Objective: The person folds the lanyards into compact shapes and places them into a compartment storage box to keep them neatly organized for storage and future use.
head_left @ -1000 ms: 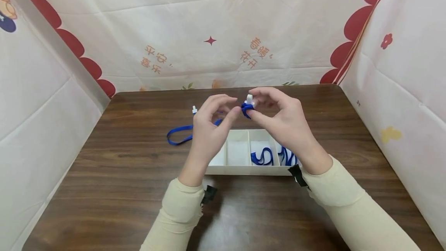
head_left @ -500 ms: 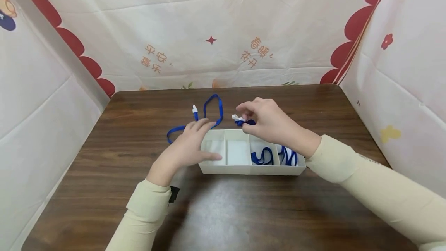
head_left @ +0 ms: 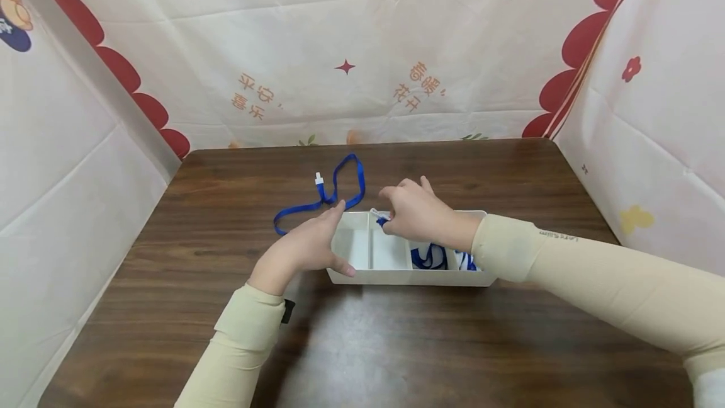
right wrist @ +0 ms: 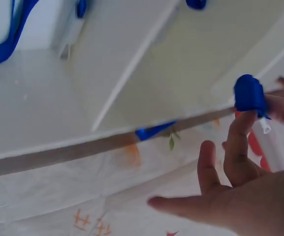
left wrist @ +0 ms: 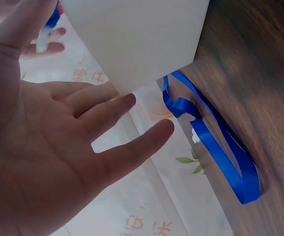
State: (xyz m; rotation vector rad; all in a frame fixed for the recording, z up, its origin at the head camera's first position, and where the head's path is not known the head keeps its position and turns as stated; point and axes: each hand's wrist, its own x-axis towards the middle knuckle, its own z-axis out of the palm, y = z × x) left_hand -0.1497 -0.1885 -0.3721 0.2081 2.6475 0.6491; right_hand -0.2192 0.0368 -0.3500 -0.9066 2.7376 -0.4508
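My right hand (head_left: 421, 209) pinches a rolled-up blue lanyard (right wrist: 250, 93) with a white plastic clip, above the second compartment from the left of a white divided box (head_left: 408, 277). In the right wrist view the roll sits between thumb and finger while the other fingers spread away. At the box's left end is my left hand (head_left: 306, 244), its fingers extended and thumb apart. The left wrist view puts those fingers by the box's corner; firm contact is hard to tell. Blue lanyards (head_left: 429, 257) lie in the two right compartments, partly covered by my right hand and forearm.
Behind the box's left end, an unrolled blue lanyard (head_left: 300, 208) with a white clip lies in loops on the brown wooden table (head_left: 170, 282). A printed white cloth (head_left: 345, 30) hangs behind the table and along both sides.
My left hand has let go of the rolled lanyard and moved down-left to the box's end. My right hand has carried the roll down-left, over the box.
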